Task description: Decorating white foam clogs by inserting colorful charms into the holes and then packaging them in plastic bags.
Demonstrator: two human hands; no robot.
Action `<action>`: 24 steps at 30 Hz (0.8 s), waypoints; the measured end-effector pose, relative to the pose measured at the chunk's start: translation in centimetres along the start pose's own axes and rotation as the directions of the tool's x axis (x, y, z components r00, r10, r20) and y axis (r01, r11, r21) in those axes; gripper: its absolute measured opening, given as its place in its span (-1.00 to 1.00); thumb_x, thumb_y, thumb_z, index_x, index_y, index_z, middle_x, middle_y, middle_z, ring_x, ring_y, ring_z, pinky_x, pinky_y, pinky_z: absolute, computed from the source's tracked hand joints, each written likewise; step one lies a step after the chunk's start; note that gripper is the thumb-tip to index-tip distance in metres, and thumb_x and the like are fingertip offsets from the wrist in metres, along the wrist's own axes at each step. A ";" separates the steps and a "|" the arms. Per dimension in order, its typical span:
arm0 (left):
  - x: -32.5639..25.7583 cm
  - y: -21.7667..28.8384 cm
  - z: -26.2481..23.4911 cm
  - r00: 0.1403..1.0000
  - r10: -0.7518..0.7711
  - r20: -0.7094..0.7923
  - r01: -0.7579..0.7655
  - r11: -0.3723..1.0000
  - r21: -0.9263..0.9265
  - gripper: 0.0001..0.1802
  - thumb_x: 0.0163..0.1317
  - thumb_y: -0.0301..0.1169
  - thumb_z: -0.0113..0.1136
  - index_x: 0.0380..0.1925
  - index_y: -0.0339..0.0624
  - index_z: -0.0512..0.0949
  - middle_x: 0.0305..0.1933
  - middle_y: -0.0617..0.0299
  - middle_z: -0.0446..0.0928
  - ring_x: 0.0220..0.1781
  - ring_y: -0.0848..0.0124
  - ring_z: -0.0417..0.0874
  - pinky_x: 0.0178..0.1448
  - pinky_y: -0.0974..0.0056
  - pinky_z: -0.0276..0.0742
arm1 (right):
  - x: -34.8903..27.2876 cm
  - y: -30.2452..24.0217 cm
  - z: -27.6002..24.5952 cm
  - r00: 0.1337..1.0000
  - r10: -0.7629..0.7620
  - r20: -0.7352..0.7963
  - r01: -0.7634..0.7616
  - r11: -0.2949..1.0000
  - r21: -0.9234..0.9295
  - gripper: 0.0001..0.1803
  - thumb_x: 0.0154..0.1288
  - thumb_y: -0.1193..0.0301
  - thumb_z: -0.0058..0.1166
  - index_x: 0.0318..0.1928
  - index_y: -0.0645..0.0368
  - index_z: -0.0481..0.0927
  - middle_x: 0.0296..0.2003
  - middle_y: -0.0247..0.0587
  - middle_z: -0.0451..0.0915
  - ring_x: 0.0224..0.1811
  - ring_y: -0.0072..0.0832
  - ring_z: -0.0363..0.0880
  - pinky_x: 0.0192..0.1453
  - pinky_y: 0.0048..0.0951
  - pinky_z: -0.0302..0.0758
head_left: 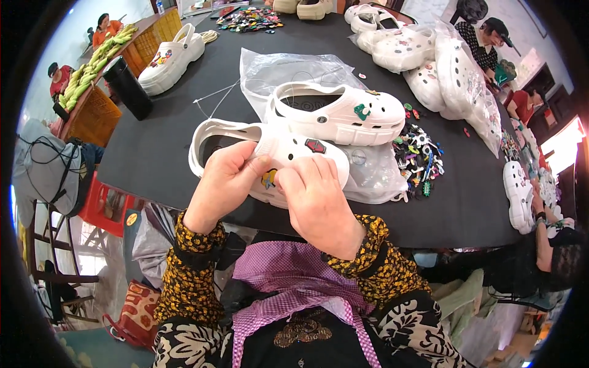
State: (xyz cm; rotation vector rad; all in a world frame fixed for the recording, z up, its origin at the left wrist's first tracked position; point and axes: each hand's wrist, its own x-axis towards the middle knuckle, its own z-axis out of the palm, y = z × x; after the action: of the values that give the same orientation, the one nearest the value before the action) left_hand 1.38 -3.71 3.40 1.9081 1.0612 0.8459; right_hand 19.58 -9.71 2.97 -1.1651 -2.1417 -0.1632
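Note:
My left hand and my right hand both grip a white clog shoe at the near edge of the black table. The fingertips of both hands press on a small yellow and blue charm on the shoe's toe. A red charm sits on top of the same toe. Just behind it lies a second white clog with a green charm, resting on a clear plastic bag.
A pile of colourful charms lies to the right of the shoes. Bagged white clogs are stacked at the back right, another clog and a black cylinder at the back left. Other people sit around the table.

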 end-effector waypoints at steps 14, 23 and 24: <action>0.3 -0.5 1.2 0.986 0.071 -0.151 -0.096 0.982 -0.162 -0.75 0.33 -0.36 0.15 -0.37 -0.39 0.53 -0.56 0.29 0.43 -0.48 0.57 0.37 -0.39 0.35 0.35 | -1.9 1.1 -1.4 0.981 -0.017 -0.193 0.073 0.954 0.290 -0.79 0.00 0.60 0.12 -0.28 0.18 0.49 -0.29 -0.14 0.43 -0.16 -0.16 0.44 -0.02 -0.21 0.40; -0.1 0.2 0.8 0.995 0.030 -0.092 -0.045 0.985 -0.167 -0.76 0.34 -0.36 0.13 -0.24 -0.39 0.58 -0.47 0.24 0.54 -0.39 0.57 0.49 -0.28 0.37 0.44 | -0.7 3.3 -0.9 0.986 0.062 -0.156 -0.022 0.969 0.246 -0.83 0.11 0.60 0.09 -0.26 0.15 0.48 -0.28 -0.17 0.44 -0.13 -0.18 0.43 0.02 -0.22 0.32; -0.1 0.5 0.7 0.997 0.015 -0.081 -0.026 0.990 -0.142 -0.76 0.33 -0.36 0.13 -0.24 -0.39 0.58 -0.47 0.24 0.54 -0.39 0.57 0.49 -0.28 0.37 0.44 | -0.7 3.3 -0.9 0.986 0.063 -0.156 -0.023 0.969 0.245 -0.83 0.11 0.60 0.09 -0.26 0.15 0.48 -0.28 -0.17 0.44 -0.13 -0.18 0.43 0.02 -0.22 0.32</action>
State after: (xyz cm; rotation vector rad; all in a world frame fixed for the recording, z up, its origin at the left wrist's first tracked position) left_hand 2.09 -4.18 3.47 1.7813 1.0017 0.9903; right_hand 22.83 -8.59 2.58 -1.0186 -1.9302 0.0228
